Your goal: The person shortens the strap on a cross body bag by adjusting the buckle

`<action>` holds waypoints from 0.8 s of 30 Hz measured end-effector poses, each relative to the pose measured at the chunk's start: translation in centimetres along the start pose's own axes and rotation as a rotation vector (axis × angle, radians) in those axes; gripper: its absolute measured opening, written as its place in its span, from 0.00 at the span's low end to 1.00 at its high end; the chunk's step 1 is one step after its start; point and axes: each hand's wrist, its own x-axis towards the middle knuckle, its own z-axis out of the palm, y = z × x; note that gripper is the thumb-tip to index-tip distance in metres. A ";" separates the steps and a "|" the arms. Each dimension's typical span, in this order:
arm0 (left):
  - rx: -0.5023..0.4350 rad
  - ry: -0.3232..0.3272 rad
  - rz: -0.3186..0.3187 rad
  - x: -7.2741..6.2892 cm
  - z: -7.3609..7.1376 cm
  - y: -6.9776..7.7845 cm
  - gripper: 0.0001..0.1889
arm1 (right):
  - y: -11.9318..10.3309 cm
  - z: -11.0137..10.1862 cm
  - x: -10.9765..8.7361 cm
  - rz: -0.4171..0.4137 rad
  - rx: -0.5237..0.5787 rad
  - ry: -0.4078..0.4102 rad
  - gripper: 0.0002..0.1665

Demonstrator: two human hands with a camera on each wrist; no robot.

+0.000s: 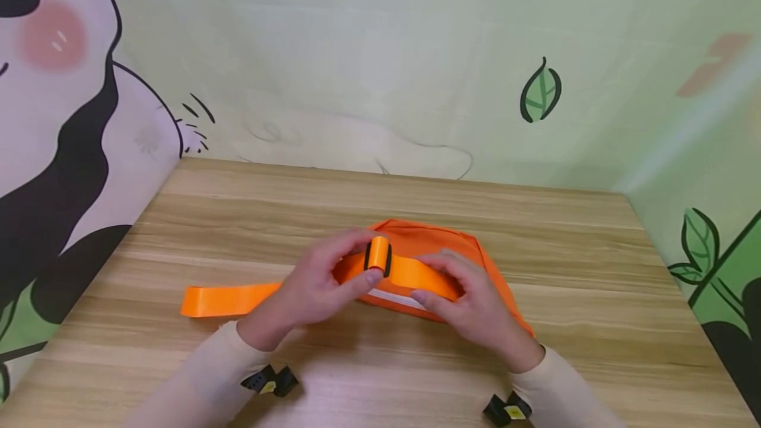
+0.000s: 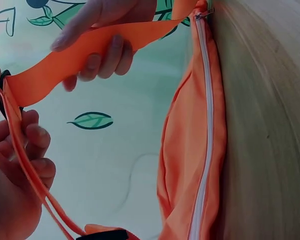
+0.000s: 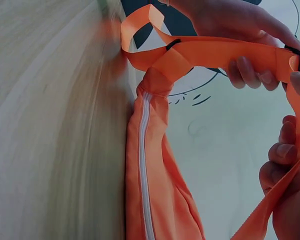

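An orange waist bag (image 1: 434, 236) with a white zipper (image 3: 144, 165) stands on the table, partly behind both hands. Above it an orange webbing strap (image 1: 416, 274) stretches between the hands. My left hand (image 1: 318, 283) pinches the strap at a black strap slider (image 1: 389, 261), where the webbing makes a small loop. To its right, my right hand (image 1: 475, 299) grips the same strap between thumb and fingers. In the left wrist view a black buckle part (image 2: 102, 235) shows at the lower edge.
A folded strap end (image 1: 226, 300) lies on the wooden table (image 1: 594, 269) left of the left hand. Walls with a panda drawing (image 1: 137, 111) and leaf drawings (image 1: 541, 92) stand behind and beside the table. Black wrist devices (image 1: 270, 382) sit by both sleeves.
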 end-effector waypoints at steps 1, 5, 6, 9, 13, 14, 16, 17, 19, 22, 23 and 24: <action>-0.010 -0.011 -0.008 0.0 0.0 0.0 0.22 | -0.1 0.1 0.0 0.005 0.012 -0.001 0.23; -0.035 -0.043 -0.006 0.0 0.3 0.0 0.23 | -0.4 0.4 0.1 0.014 0.045 -0.009 0.23; -0.040 -0.051 -0.003 0.1 0.3 0.0 0.23 | -0.5 0.5 0.1 0.013 0.048 -0.009 0.22; -0.052 -0.071 0.005 0.2 0.5 0.1 0.23 | -0.6 0.8 0.3 0.001 0.046 -0.009 0.23; -0.036 -0.084 0.018 0.5 0.9 0.3 0.22 | -0.8 1.0 0.6 -0.016 0.016 -0.004 0.24; -0.026 -0.084 0.022 0.6 0.9 0.3 0.21 | -0.9 1.1 0.7 -0.018 0.008 -0.004 0.25; 0.011 -0.078 0.030 0.7 1.0 0.4 0.20 | -1.1 1.2 0.9 -0.016 -0.013 -0.004 0.25; 0.028 -0.076 0.032 0.8 1.1 0.4 0.19 | -1.2 1.2 0.9 -0.015 -0.024 -0.005 0.26; 0.053 -0.072 0.037 0.9 1.1 0.4 0.18 | -1.3 1.2 0.9 -0.021 -0.046 -0.007 0.27; 0.046 -0.067 0.040 0.8 1.1 0.3 0.16 | -1.3 1.2 0.8 -0.036 -0.078 -0.021 0.29; 0.038 -0.065 0.041 0.8 1.1 0.3 0.15 | -1.2 1.1 0.8 -0.039 -0.086 -0.028 0.30; 0.031 -0.058 0.041 0.7 1.1 0.2 0.15 | -1.1 1.1 0.7 -0.041 -0.092 -0.033 0.31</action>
